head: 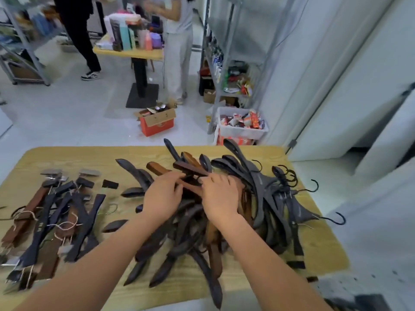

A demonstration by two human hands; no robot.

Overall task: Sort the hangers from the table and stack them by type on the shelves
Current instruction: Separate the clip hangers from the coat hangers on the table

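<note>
Our left hand (162, 196) and right hand (219, 194) grip one reddish-brown curved wooden hanger (190, 185) atop the tangled heap of dark wooden hangers (190, 232) toward the far edge of the yellow wooden table (89, 158), so we should lift it straight up, easing it loose before pulling.

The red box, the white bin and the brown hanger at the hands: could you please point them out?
red box (157, 127): head view, on its front wall.
white bin (242, 132): head view, on its front wall.
brown hanger (157, 168): head view, on its far wooden end.
</note>
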